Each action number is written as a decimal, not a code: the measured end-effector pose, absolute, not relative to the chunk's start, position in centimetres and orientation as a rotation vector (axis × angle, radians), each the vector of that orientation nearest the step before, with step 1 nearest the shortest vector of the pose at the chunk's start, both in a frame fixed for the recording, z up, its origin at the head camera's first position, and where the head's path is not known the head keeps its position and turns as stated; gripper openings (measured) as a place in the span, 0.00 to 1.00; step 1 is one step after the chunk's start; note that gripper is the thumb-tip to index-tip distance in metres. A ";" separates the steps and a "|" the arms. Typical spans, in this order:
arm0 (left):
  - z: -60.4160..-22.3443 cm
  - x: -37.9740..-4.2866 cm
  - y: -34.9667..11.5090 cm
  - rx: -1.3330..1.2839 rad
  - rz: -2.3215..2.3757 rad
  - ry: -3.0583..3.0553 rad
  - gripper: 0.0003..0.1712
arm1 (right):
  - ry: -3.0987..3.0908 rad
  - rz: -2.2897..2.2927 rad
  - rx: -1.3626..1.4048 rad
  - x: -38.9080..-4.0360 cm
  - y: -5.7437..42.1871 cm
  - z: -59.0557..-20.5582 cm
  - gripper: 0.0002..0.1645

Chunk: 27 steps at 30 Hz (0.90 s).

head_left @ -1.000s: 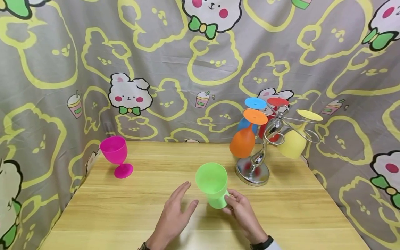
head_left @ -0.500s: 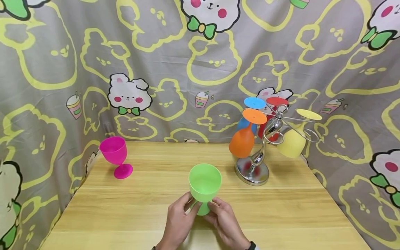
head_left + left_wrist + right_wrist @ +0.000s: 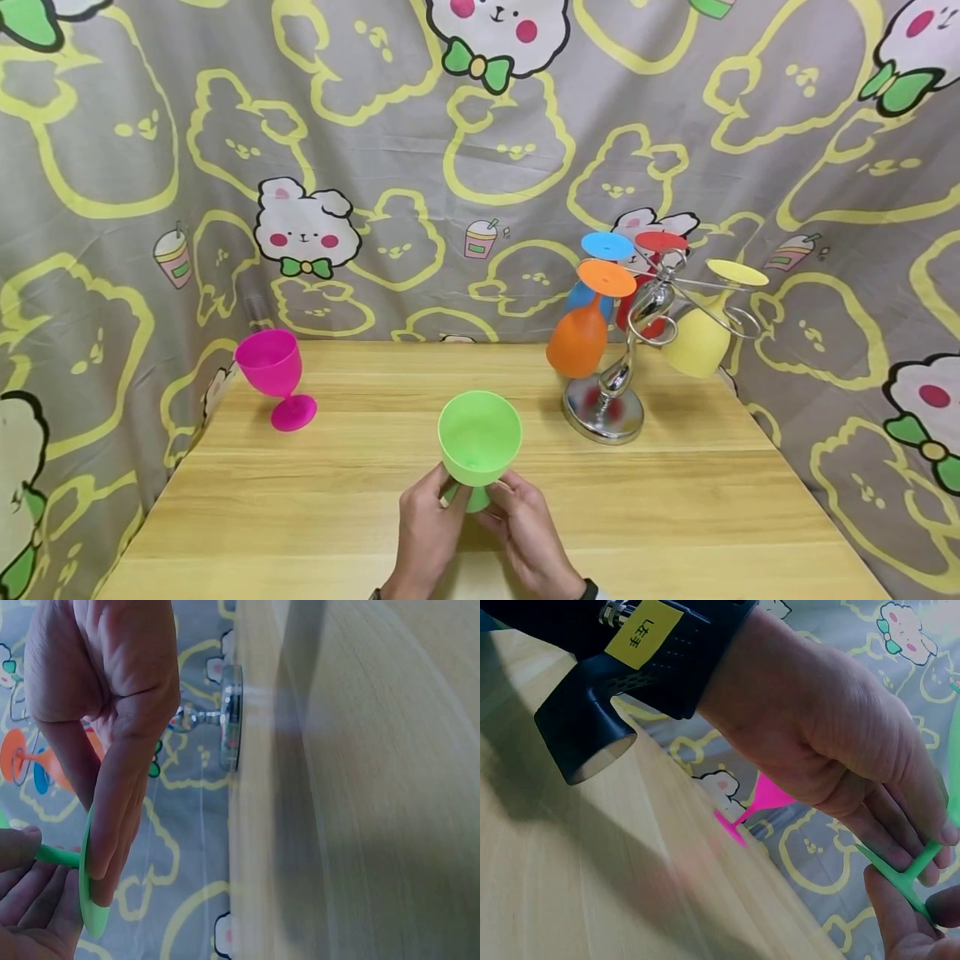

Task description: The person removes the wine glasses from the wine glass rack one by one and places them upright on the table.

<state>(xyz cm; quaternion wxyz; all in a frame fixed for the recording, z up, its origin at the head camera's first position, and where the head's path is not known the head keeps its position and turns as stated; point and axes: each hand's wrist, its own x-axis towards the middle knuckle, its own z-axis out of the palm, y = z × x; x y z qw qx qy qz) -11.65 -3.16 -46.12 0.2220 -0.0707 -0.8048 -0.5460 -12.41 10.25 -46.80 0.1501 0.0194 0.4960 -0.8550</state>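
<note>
A light green plastic goblet is held bowl up by both hands near the middle of the table, its foot raised off the surface. My left hand pinches the stem; the right wrist view shows this left hand with thumb and fingers at the stem. On the other side, my right hand grips the goblet's round foot. In the left wrist view, the fingers of that right hand lie flat along the underside of the foot. The bowl hides part of the stem in the head view.
A magenta goblet stands upright at the back left. At the back right a chrome rack carries orange, yellow, blue and red goblets upside down. A patterned curtain surrounds the wooden table.
The green goblet has moved left and turned more upright. My left hand, spread and apart from it one second ago, has come to pinch the stem; the right hand keeps its grip.
</note>
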 end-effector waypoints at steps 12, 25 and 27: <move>-45.9 -11.6 -3.1 -0.170 -1.545 -2.214 0.09 | 1.471 -2.419 0.051 -12.2 10.3 -46.8 0.24; -45.4 -11.7 -3.7 -0.184 -1.583 -2.160 0.10 | 1.992 -2.097 -0.245 -12.9 12.1 -45.9 0.33; -45.4 -11.8 -4.0 -0.182 -1.575 -2.151 0.10 | 2.155 -1.991 -0.310 -13.1 12.7 -45.5 0.33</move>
